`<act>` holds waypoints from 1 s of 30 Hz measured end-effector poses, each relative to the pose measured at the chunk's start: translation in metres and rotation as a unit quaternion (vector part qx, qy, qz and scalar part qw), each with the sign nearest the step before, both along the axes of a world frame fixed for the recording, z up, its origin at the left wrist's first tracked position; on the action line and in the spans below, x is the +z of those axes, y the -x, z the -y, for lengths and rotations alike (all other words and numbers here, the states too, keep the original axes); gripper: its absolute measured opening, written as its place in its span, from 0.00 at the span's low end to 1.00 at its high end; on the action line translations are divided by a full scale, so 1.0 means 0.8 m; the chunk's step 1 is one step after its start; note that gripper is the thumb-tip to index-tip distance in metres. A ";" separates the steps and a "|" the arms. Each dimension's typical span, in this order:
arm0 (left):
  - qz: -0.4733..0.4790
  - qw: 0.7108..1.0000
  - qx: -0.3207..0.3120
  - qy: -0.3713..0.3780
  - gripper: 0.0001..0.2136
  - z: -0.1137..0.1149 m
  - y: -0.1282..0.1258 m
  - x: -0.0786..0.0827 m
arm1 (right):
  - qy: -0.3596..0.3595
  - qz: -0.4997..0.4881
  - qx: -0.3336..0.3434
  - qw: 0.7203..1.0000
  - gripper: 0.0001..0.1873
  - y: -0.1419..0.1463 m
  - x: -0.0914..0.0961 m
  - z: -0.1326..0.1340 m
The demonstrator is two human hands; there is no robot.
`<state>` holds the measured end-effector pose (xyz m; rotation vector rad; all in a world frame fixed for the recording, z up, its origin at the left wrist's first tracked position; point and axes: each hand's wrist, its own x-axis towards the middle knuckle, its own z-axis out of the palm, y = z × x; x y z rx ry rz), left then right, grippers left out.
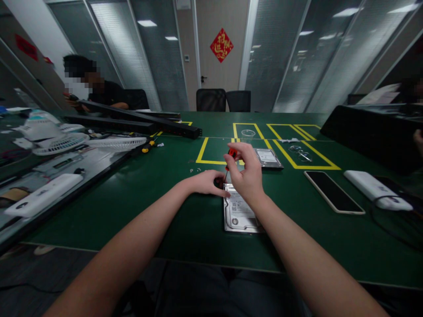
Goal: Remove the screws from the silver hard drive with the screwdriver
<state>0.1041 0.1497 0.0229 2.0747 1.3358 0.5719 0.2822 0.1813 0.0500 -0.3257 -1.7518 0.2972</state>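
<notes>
A silver hard drive with a white label lies flat on the green table in front of me. My right hand is closed around the red handle of a screwdriver, its thin shaft pointing down at the drive's far left corner. At that same corner my left hand grips the drive, the thumb on its top edge and the fingers curled beyond it. The screwdriver's tip and part of the drive are hidden by my hands. Several tiny screws lie just past my left hand.
Behind my right hand is a second hard drive. To the right are a phone, a white power strip and glasses. Fan parts, black bars and a yellow screwdriver lie left. A co-worker sits across.
</notes>
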 end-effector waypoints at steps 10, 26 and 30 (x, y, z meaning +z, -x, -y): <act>-0.018 1.000 0.002 -0.002 0.26 -0.001 -0.001 -0.001 | 0.023 0.015 0.053 0.998 0.21 -0.003 -0.001 -0.001; -0.021 1.000 0.001 -0.003 0.27 -0.001 -0.001 0.000 | 0.039 0.017 0.034 0.999 0.17 0.000 -0.004 -0.001; -0.021 1.000 -0.003 -0.002 0.27 -0.001 -0.001 0.001 | 0.062 0.010 0.031 0.998 0.15 0.002 -0.005 -0.001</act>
